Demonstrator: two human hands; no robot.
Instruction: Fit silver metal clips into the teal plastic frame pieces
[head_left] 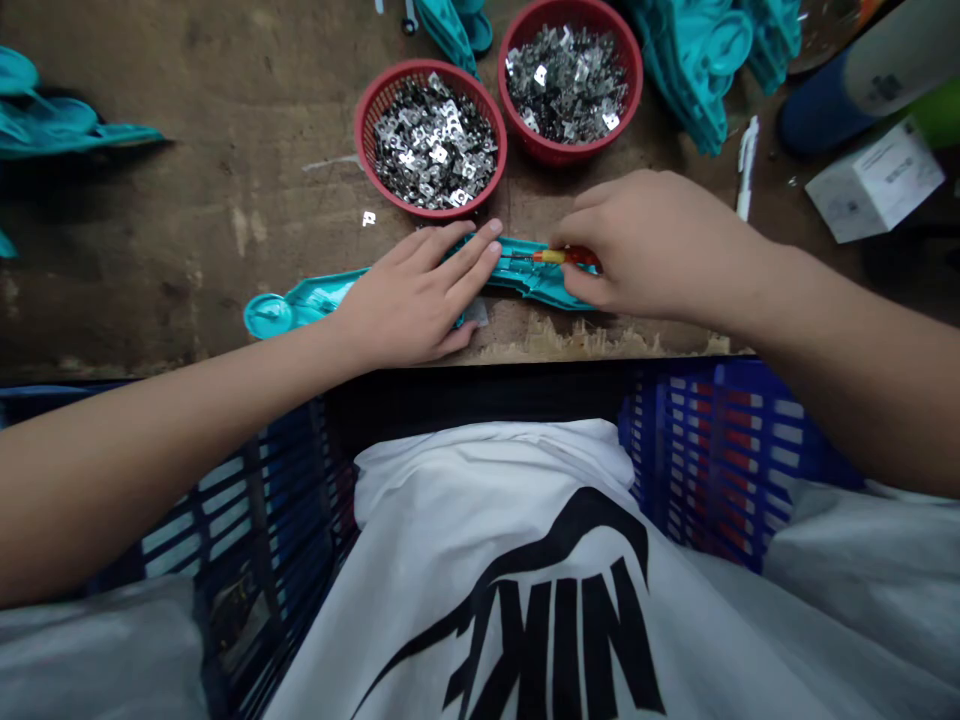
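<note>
A long teal plastic part (322,292) lies along the table's front edge, its round end to the left. Across its middle rests my left hand (420,295), fingers stretched out and flat, pressing on it and hiding much of it. My right hand (652,245) is closed around a small screwdriver (551,257) with a red and yellow handle. The thin shaft points left along the part, toward my left fingertips; its tip is too small to make out. Just behind my left hand stands a red basket (364,135) of small metal clips (435,140).
A second red basket (504,70) of metal pieces stands behind. Teal parts are stacked at the back right (694,70) and left (67,120). A white pen (746,165), a small white box (874,180) and a blue-based cylinder (817,110) lie right. Blue crates (697,450) flank my lap.
</note>
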